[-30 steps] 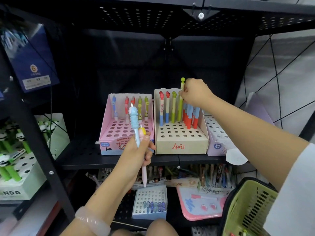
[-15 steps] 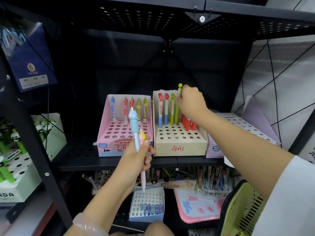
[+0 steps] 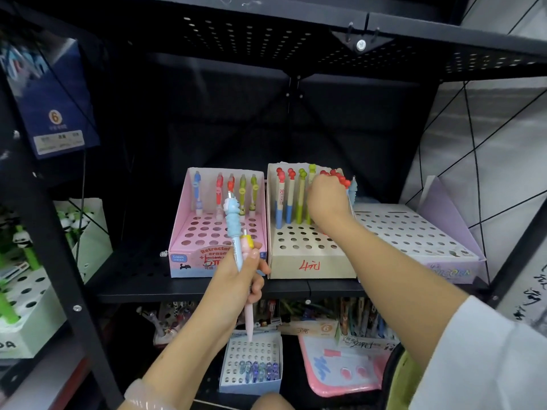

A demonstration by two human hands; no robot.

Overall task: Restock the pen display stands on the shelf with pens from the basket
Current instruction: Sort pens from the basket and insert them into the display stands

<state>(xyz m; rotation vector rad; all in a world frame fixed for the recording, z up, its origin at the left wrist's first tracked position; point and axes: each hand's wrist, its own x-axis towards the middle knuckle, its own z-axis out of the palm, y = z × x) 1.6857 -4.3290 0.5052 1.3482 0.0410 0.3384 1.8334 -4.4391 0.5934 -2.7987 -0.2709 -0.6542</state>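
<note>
My right hand (image 3: 327, 202) is curled at the back row of the beige display stand (image 3: 296, 261), pinching a green pen (image 3: 311, 170) that now stands level with its neighbours. Red-topped pens (image 3: 340, 177) lean just behind my knuckles. My left hand (image 3: 233, 288) grips two pens upright in front of the pink display stand (image 3: 189, 258): a blue pen (image 3: 232, 220) with a bumpy character top and a pink pen (image 3: 249, 321) pointing down. An empty lilac stand (image 3: 414, 232) sits to the right. The green basket (image 3: 405, 380) shows at the bottom right, partly behind my sleeve.
The stands sit on a black perforated shelf (image 3: 207, 288) under another black shelf (image 3: 266, 34). Below are a small white stand with blue pens (image 3: 251, 365) and a pink board (image 3: 346, 368). A panda pen stand (image 3: 26, 291) and a blue hanging pack (image 3: 53, 113) are at left.
My right hand has lowered the green pen into the back row of the beige stand, so it no longer sticks up. My left hand kept its two pens almost still.
</note>
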